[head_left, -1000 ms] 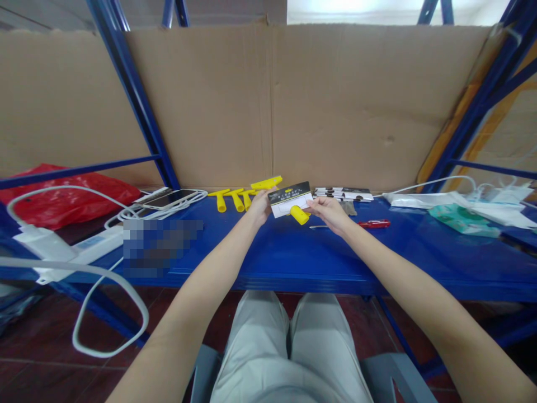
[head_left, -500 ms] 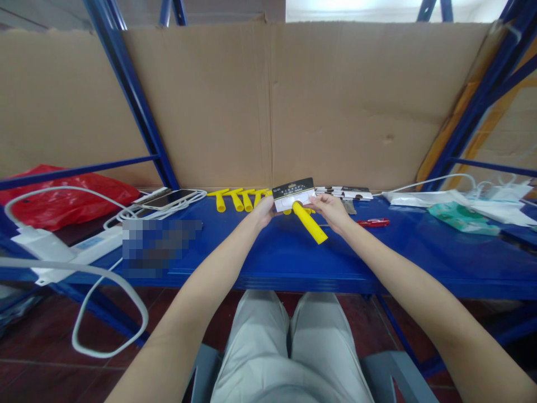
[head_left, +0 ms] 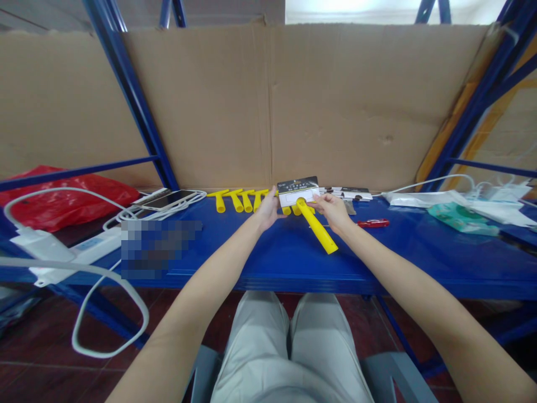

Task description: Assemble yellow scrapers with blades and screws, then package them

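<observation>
A black-and-white packaging card (head_left: 298, 192) is held up over the blue shelf, with a yellow plastic handle (head_left: 321, 229) sloping down and right from its lower edge. My right hand (head_left: 333, 211) pinches the card at its right lower corner. At the card's left edge is my left hand (head_left: 267, 212), fingers apart and thumb sticking out below; whether its fingertips touch the card is hard to tell. Behind the hands, several yellow T-shaped plastic tools (head_left: 237, 201) stand in a row, partly hidden by my left hand and the card.
A red-handled screwdriver (head_left: 373, 223) lies right of my right hand. More printed cards (head_left: 348, 193) are behind it. On the left are a phone (head_left: 170, 198), a white power strip (head_left: 98, 246) and a red bag (head_left: 71, 196). A green packet (head_left: 461, 218) lies right. Cardboard (head_left: 335, 106) backs the shelf.
The card and yellow handle have shifted slightly right, and the handle's free end has come lower and nearer. My left hand's thumb has come away from the card.
</observation>
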The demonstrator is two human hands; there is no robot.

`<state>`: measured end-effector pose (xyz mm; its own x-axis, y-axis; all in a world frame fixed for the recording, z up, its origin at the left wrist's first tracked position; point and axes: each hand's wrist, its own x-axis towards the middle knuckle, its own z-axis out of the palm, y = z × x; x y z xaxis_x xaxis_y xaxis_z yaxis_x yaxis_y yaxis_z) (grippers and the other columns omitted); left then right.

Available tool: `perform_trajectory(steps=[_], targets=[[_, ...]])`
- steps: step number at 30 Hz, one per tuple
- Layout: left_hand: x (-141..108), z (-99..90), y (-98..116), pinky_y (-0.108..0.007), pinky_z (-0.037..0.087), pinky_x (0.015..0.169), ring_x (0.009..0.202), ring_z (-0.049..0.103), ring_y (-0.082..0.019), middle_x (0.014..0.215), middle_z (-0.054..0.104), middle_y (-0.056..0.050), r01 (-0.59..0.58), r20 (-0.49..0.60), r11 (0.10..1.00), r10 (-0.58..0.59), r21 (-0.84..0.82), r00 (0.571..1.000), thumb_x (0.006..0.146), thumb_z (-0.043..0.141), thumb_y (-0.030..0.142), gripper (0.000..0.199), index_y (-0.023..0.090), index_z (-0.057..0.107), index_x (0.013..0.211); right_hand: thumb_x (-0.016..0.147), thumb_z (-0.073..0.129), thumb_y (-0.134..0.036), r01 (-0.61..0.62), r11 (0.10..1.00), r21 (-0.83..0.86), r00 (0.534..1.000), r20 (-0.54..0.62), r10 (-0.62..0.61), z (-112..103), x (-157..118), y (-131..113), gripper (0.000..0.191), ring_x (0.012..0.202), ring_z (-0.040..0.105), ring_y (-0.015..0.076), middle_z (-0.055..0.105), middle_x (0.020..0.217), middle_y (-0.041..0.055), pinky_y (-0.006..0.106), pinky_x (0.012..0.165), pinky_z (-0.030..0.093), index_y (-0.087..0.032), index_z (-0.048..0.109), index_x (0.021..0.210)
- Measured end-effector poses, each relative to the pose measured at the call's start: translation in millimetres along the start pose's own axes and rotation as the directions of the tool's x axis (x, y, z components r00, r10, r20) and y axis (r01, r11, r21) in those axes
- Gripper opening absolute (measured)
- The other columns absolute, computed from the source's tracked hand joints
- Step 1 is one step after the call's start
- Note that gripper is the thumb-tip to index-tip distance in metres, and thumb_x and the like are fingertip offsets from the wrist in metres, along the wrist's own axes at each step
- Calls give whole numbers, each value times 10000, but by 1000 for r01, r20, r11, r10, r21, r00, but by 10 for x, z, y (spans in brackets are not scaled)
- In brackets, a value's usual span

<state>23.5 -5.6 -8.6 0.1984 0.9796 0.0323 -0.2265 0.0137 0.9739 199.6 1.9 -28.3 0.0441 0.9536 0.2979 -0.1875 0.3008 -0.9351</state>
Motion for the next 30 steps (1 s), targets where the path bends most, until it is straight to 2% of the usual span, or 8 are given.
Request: perform_trajectory(steps=[2,4,6,8,12,16,22,30], targets=[[4,11,-6,-516,348,993,1192,483,-270,1173,636,-79,12,-40,1000,-12,11,999,862,343,553,440,240,612,1015,675,739,-345,9,1000,7,1000,-25,-9,-5,5,-6,314,768,697,171,644,637,-21,238,678,525,-196,473,601],[10,22,-22,-480,404,959,1111,547,-258,1154,634,-94,27,-119,999,-24,19,993,852,444,511,354,223,602,987,676,741,-344,25,1000,12,999,-34,-24,-12,11,-8,329,763,698,171,637,630,-21,235,682,529,-197,458,593],[11,37,-44,-424,472,888,960,626,-227,1076,653,-110,21,-157,1000,-21,-2,987,834,554,381,222,199,585,958,682,738,-353,33,999,6,999,-31,-33,-20,16,-7,338,762,700,177,638,631,-16,238,680,536,-198,451,592],[12,51,-65,-365,516,814,810,665,-186,964,674,-105,-14,-143,998,6,-54,990,813,606,230,146,179,565,943,690,732,-364,31,1000,-7,999,-28,-31,-26,18,-5,331,773,702,190,645,637,-6,243,663,542,-199,458,604],[25,58,-82,-306,544,761,674,671,-135,835,682,-74,-85,-199,983,51,-164,979,772,613,41,226,153,535,953,710,722,-342,7,1000,-1,1000,-28,-7,-23,11,0,289,765,703,188,661,650,8,234,651,543,-192,489,628],[27,61,-70,-286,557,743,650,669,-124,850,687,-81,-100,-243,970,44,-224,969,758,613,2,280,140,529,987,720,717,-319,-4,999,33,1000,-9,5,-8,4,-3,273,709,702,160,658,629,-1,229,686,543,-188,495,628],[-30,98,-32,-304,569,679,639,678,-147,912,683,-82,-108,-259,975,56,-193,964,752,644,46,477,194,450,1161,712,722,-279,-28,998,51,1000,-7,29,4,3,2,210,657,685,131,666,621,-4,242,709,548,-183,549,643],[-42,128,-15,-330,581,686,742,680,-173,876,676,-55,-107,-295,979,53,-171,954,713,602,-39,483,203,490,1116,629,752,-284,21,1000,-6,997,-72,-22,-5,64,68,236,673,647,107,649,718,-19,255,725,544,-186,545,685]])
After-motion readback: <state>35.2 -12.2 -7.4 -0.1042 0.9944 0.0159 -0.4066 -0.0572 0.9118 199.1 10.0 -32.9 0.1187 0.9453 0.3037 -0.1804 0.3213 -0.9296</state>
